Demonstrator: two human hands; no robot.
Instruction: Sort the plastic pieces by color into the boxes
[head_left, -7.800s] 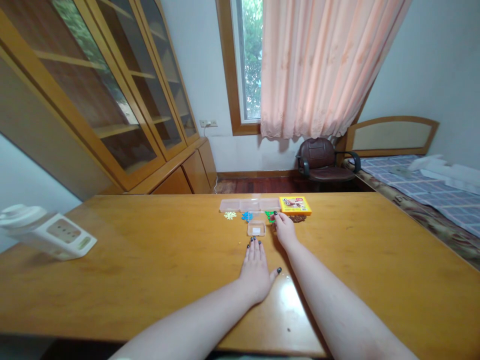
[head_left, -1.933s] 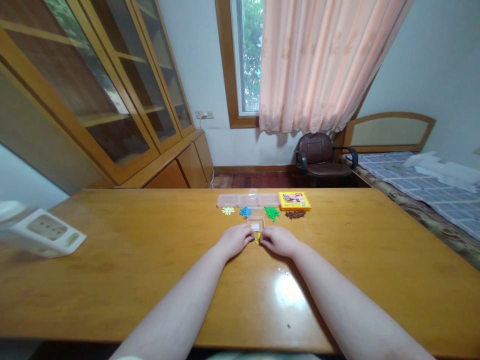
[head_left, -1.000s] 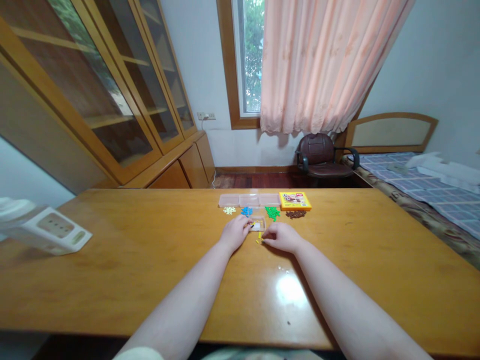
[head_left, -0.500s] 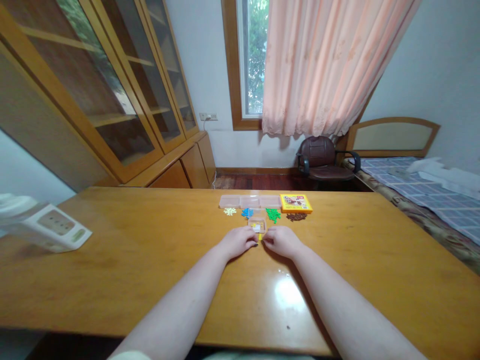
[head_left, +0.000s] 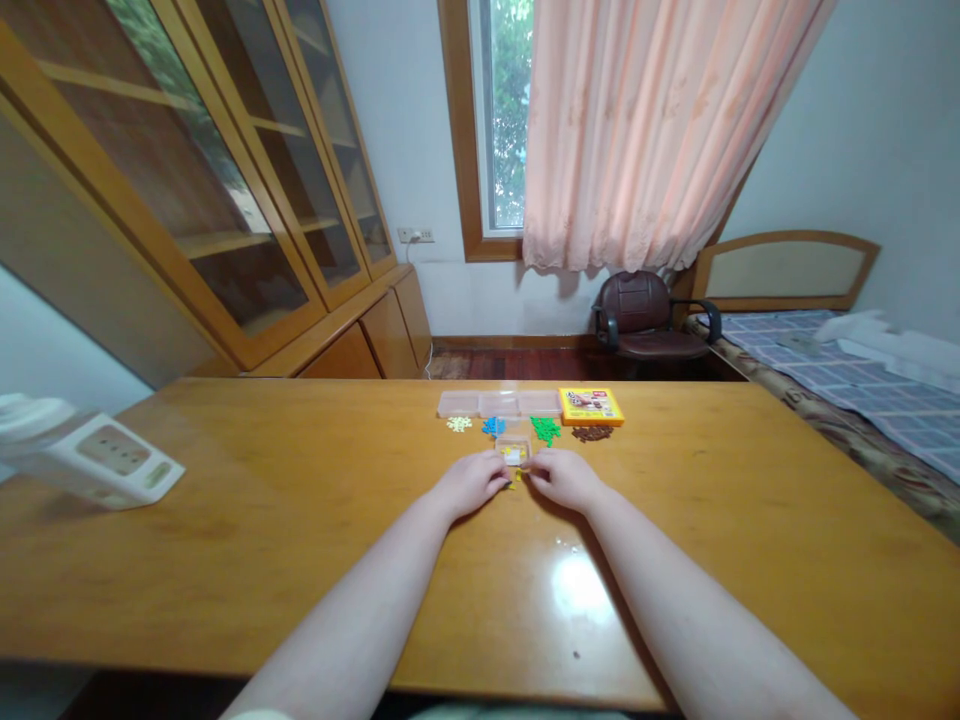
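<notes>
My left hand (head_left: 474,482) rests on the table with its fingers bent together, a small yellow piece (head_left: 511,487) at its fingertips. Opposite it, my right hand (head_left: 564,479) is closed, fingertips beside more yellow pieces (head_left: 519,475); what it pinches is too small to make out. Just beyond the fingertips stands a small clear plastic box (head_left: 514,460) with yellow pieces and a white patch inside. Around it lie piles of small pieces: cream (head_left: 460,424), blue (head_left: 493,427), green (head_left: 546,431) and brown (head_left: 592,433).
Clear plastic boxes (head_left: 459,403) line up behind the piles, beside a yellow-orange box (head_left: 591,406) with printed artwork. At the left of the wooden table (head_left: 285,500) stands a white container (head_left: 112,455). Beyond the far edge is a brown armchair (head_left: 637,310).
The fingertips have shifted slightly, and a yellow piece now shows at my left fingertips. More yellow shows inside the small clear box. The piles and boxes stay put.
</notes>
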